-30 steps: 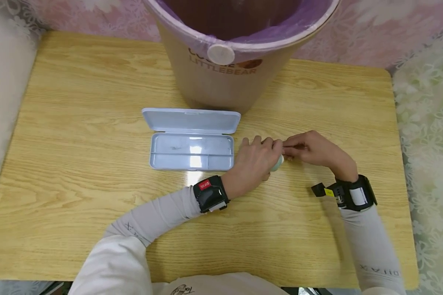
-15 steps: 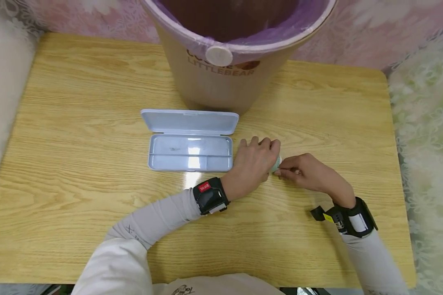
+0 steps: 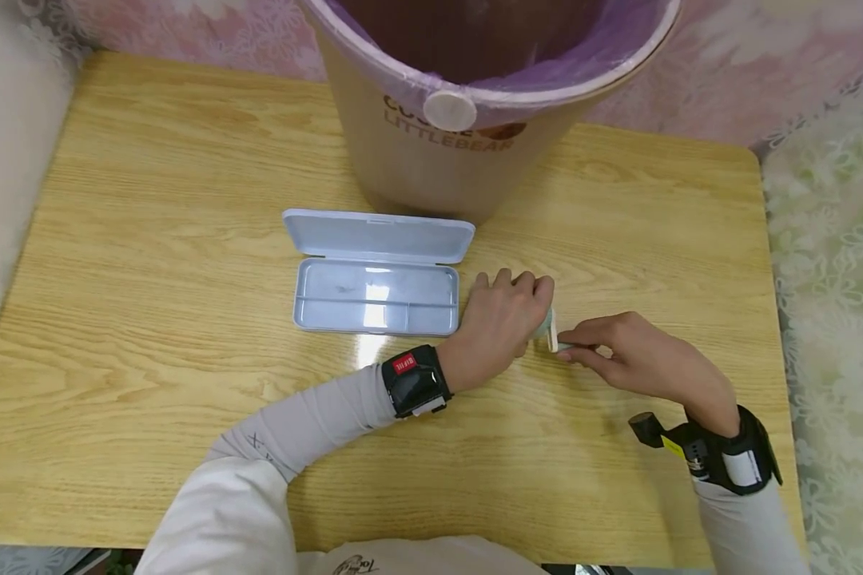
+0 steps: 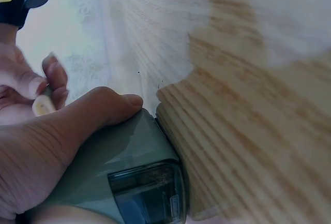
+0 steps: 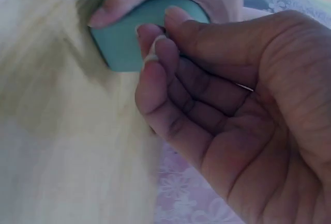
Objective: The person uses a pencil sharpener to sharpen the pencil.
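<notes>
A green crank pencil sharpener [image 4: 88,164] with a dark see-through shavings window [image 4: 147,195] stands on the table. My left hand [image 3: 502,323] grips it from above, hiding most of it in the head view; the thumb lies along its side in the left wrist view. A pale crank arm [image 3: 553,334] sticks out on the sharpener's right side. With thumb and fingertips, my right hand [image 3: 643,359] pinches the small handle at the crank's lower end. In the right wrist view the fingers cover that handle, in front of the sharpener's green end [image 5: 121,45].
An open light-blue pencil case [image 3: 352,315] with divided compartments lies just left of my left hand, its lid tilted back. Behind it stands a tall beige bin [image 3: 431,176] with a purple liner. The wooden table [image 3: 165,224] meets patterned cloth at the back and right.
My right hand has moved from the crank's upper position down toward me and slightly right, turning the crank so its arm points toward me. My left hand keeps its hold on the pencil sharpener.
</notes>
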The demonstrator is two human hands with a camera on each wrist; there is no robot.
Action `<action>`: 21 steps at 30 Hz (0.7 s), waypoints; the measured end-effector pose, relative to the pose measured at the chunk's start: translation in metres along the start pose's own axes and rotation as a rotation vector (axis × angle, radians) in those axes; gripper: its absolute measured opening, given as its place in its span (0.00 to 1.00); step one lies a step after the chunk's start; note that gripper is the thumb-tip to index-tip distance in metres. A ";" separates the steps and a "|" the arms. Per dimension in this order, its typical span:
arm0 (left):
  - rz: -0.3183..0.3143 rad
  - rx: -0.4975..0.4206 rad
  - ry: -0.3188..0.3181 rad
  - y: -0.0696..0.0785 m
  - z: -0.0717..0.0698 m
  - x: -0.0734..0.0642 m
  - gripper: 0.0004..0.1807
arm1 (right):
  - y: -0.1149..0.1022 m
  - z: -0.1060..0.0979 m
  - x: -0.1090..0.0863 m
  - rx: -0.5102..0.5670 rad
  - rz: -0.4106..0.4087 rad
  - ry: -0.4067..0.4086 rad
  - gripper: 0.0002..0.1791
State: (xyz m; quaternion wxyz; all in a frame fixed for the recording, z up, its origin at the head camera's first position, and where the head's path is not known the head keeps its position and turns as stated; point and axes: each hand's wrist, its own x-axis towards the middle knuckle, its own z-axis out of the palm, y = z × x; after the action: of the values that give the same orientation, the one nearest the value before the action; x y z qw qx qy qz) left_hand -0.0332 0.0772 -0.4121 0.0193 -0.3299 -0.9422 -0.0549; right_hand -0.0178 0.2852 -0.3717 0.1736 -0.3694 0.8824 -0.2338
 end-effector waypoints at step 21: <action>0.037 0.016 -0.006 -0.002 -0.001 0.001 0.21 | 0.024 -0.038 0.027 -0.039 -0.004 0.125 0.16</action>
State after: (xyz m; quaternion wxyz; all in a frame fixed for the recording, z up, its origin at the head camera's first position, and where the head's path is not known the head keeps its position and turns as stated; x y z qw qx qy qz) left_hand -0.0354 0.0758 -0.4113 0.0200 -0.3471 -0.9365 -0.0457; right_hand -0.0672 0.2913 -0.3572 0.1106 -0.3593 0.8952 -0.2393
